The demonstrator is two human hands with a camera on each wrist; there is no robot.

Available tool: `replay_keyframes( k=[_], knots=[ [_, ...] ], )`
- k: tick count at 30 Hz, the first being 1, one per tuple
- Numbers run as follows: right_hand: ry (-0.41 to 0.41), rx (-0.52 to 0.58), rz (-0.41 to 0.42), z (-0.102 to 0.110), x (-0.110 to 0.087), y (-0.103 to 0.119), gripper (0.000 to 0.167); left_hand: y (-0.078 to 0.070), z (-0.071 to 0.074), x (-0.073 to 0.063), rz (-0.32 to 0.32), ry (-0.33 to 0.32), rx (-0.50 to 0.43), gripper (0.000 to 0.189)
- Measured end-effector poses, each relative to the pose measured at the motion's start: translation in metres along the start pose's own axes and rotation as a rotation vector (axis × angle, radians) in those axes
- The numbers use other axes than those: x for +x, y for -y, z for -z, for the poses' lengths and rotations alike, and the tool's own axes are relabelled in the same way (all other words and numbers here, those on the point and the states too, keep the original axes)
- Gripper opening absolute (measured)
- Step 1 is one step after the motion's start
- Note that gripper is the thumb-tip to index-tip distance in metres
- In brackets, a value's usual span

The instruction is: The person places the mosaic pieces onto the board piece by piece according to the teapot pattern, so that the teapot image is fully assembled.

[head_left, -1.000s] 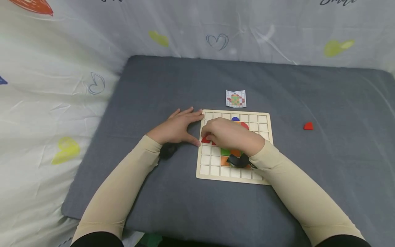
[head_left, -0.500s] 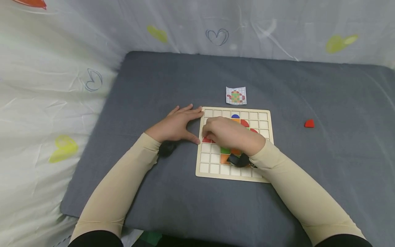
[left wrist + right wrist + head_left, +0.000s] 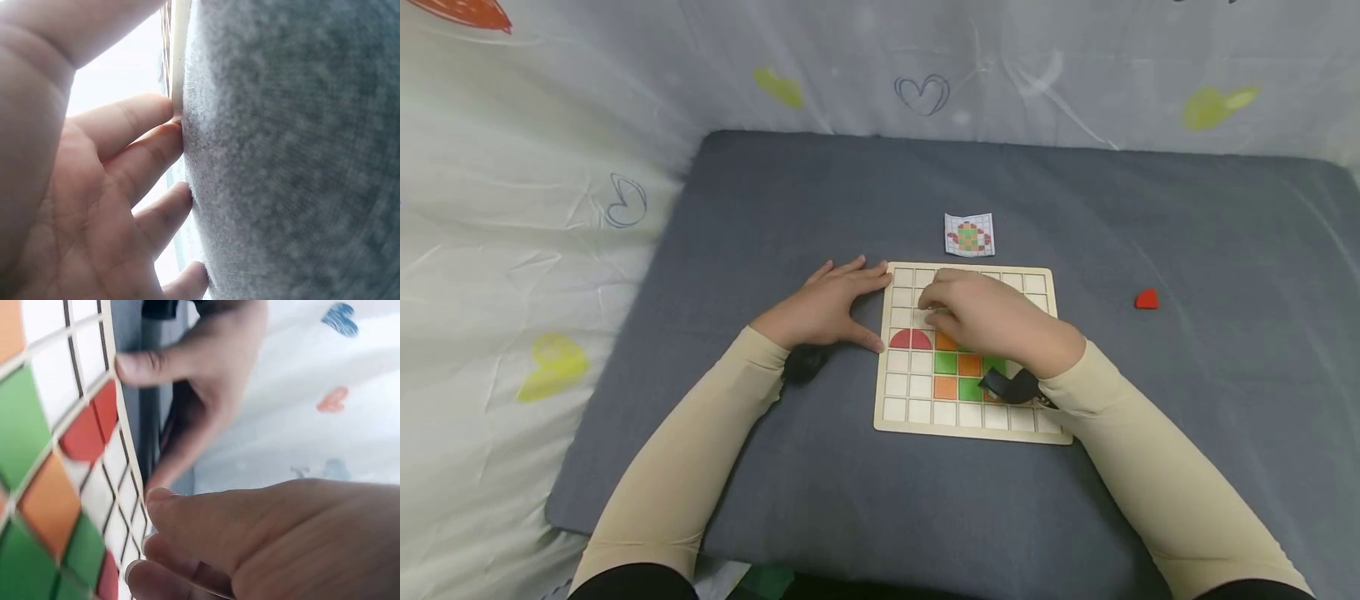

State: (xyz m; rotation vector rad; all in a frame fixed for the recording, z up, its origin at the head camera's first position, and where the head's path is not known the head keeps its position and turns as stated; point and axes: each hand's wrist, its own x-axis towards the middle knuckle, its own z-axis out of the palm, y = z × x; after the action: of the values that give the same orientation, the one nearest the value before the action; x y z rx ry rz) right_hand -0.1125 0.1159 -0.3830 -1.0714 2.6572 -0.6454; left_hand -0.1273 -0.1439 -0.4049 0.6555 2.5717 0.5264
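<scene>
A wooden grid board (image 3: 917, 421) lies on the grey table with coloured tiles in several of its squares. My left hand (image 3: 827, 308) is spread, its thumb and fingertips touching the board's left edge. Two red quarter-round tiles (image 3: 910, 339) sit side by side at the board's left, forming a half disc. Just above and to the right of them is my right hand (image 3: 988, 317), its fingers loosely bent and holding nothing visible. It covers part of the tile pattern. Orange (image 3: 51, 503) and green tiles (image 3: 22, 425) show in the right wrist view.
Behind the board lies a small card (image 3: 969, 235) printed with a coloured grid pattern. A single red tile (image 3: 1146, 299) rests on the table (image 3: 1210, 400) to the right. White patterned cloth (image 3: 850, 50) hangs behind and at the left.
My right hand has come off the red tiles at the left and moved right and slightly back, leaving both in view. My left hand has stayed at the board's edge.
</scene>
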Motion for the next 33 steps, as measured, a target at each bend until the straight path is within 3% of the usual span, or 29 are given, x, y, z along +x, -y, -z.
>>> replay_keyframes(
  k=[6, 20, 27, 33],
  knots=[
    [-0.05, 0.014, -0.054, 0.012, -0.023, -0.021, 0.016, -0.001, 0.0, 0.001, 0.003, 0.003, 0.002, 0.11],
    [-0.133, -0.04, -0.294, 0.04, -0.084, -0.081, 0.02, -0.001, -0.004, 0.0, -0.002, -0.013, -0.007, 0.112],
    [-0.071, -0.08, -0.473, 0.054, -0.117, -0.113, 0.03, -0.002, -0.003, -0.002, -0.013, -0.002, -0.016, 0.112],
    [-0.054, -0.102, -0.575, 0.066, -0.132, -0.126, 0.035, -0.003, 0.0, -0.003, -0.005, -0.004, -0.019, 0.112]
  ],
)
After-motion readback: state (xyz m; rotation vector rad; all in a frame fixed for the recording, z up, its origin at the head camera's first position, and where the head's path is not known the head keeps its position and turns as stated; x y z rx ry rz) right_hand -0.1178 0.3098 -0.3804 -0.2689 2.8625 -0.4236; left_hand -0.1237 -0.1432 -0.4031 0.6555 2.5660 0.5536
